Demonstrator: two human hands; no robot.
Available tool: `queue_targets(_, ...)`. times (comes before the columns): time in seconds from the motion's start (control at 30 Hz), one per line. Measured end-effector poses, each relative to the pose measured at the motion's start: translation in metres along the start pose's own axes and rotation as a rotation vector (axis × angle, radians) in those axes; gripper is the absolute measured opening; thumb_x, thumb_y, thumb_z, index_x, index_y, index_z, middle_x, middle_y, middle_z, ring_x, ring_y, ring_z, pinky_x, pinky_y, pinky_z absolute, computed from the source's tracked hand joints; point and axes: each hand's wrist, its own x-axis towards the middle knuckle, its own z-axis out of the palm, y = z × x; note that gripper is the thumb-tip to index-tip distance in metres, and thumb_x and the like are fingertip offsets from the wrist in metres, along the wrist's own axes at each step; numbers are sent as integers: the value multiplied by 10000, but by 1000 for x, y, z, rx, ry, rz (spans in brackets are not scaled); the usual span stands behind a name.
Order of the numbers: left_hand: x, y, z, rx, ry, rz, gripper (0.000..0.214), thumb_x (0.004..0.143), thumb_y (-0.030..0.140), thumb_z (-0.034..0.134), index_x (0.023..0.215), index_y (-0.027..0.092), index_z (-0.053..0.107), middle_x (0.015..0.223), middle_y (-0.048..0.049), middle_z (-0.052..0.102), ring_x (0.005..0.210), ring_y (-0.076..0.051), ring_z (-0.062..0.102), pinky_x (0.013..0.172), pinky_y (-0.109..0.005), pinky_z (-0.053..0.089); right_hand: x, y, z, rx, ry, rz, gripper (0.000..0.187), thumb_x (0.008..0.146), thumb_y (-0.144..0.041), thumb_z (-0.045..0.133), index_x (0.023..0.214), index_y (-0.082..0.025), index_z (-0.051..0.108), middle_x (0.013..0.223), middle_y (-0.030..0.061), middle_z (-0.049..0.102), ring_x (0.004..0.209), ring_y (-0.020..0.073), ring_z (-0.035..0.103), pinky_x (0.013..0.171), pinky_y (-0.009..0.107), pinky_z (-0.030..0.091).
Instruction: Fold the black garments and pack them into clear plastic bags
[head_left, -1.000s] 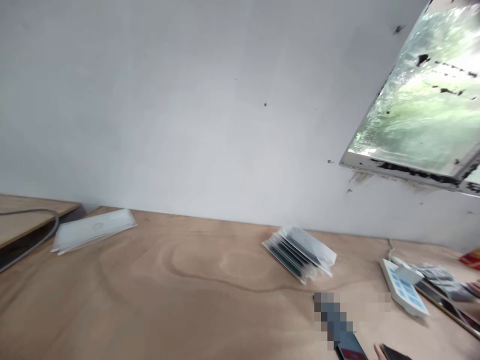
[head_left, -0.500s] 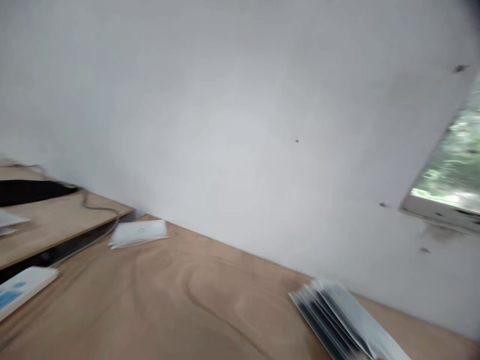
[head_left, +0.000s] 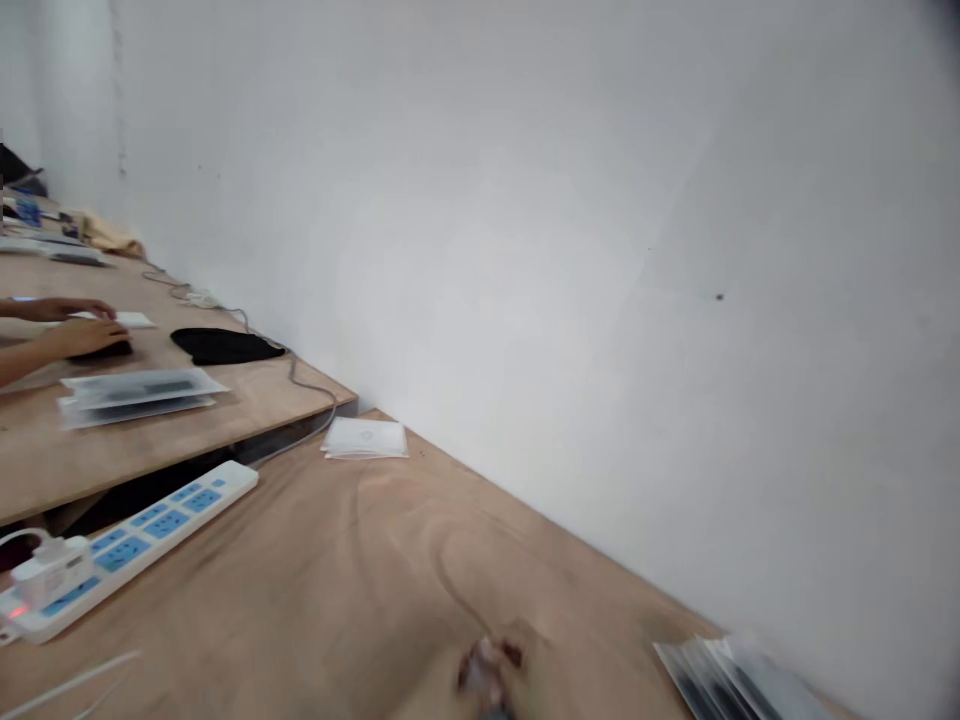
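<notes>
At the bottom middle, a blurred hand, which looks to be my right, reaches over the bare wooden table. Motion smears its fingers, so their grip is unclear; a small grey patch shows just below them. To its right, by the wall, lies a fanned stack of clear plastic sleeves with dark contents, cut off by the lower edge. Between the hand and the sleeves is a gap. My left hand is out of view.
A white power strip with a plugged-in charger lies left. White packets rest at the far corner. On the adjoining table are sleeves, a black cloth and another person's hands. A white wall runs behind.
The view has swung left, bringing the power strip, the adjoining table and another person's hands into sight; the window has left it. A blurred hand has appeared at the bottom middle.
</notes>
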Motion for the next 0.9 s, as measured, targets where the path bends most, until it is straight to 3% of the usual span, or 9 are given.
queue_targets(0.07,28,-6,4,-26,-151,13,99,776,239,628,746,154,669,744,2,649,728,-172,612,643,-256,478,17,-7,21,97,-35,51,369,763,-527,575,622,-193,643,579,-1,615,575,154,569,531,249,415)
queue_targets(0.13,49,-17,2,-51,-230,26,179,742,231,564,586,156,609,580,16,582,639,-165,579,592,-238,426,28,-10,35,180,-19,108,435,708,-595,568,566,-185,588,506,-13,542,509,135,500,499,247,369)
queue_targets(0.23,71,-36,-16,-35,-176,52,245,764,308,455,589,172,559,565,7,549,611,-174,549,581,-251,386,27,-7,44,268,56,184,459,628,-636,585,521,-198,498,483,-38,449,495,114,425,507,247,335)
queue_targets(0.33,87,-46,-40,28,-67,66,308,803,390,391,666,183,572,628,-19,595,645,-203,571,604,-271,392,-1,7,39,319,145,252,478,572,-656,590,499,-213,425,484,-50,389,506,113,402,529,255,329)
queue_targets(0.5,94,-46,-59,114,-29,92,351,854,425,335,701,205,561,680,-45,640,675,-226,601,627,-284,403,-47,25,14,299,94,437,455,550,-680,568,535,-226,535,509,-4,504,510,164,482,481,271,341)
queue_targets(0.6,91,-43,-57,127,-59,107,336,868,408,328,708,214,550,688,-42,651,680,-222,613,619,-276,402,-32,10,15,237,255,345,399,644,-609,502,623,-223,599,525,-5,524,501,161,490,474,268,366)
queue_targets(0.73,90,-42,-56,124,-101,140,334,875,399,317,735,211,556,729,-50,667,714,-220,627,646,-277,422,-8,-3,28,192,274,253,293,664,-439,519,715,-191,668,579,12,601,544,162,557,496,252,410)
queue_targets(0.8,91,-44,-58,125,-113,143,338,871,407,316,758,210,567,758,-59,679,739,-225,636,669,-282,440,-26,12,12,99,410,250,302,659,-412,541,818,-202,688,675,39,670,625,196,621,551,277,468)
queue_targets(0.9,96,-50,-60,145,-114,138,345,851,425,329,783,214,593,791,-70,700,771,-243,655,680,-293,466,-109,46,-43,-172,799,362,372,687,-493,548,903,-216,669,749,71,700,665,242,659,588,337,524)
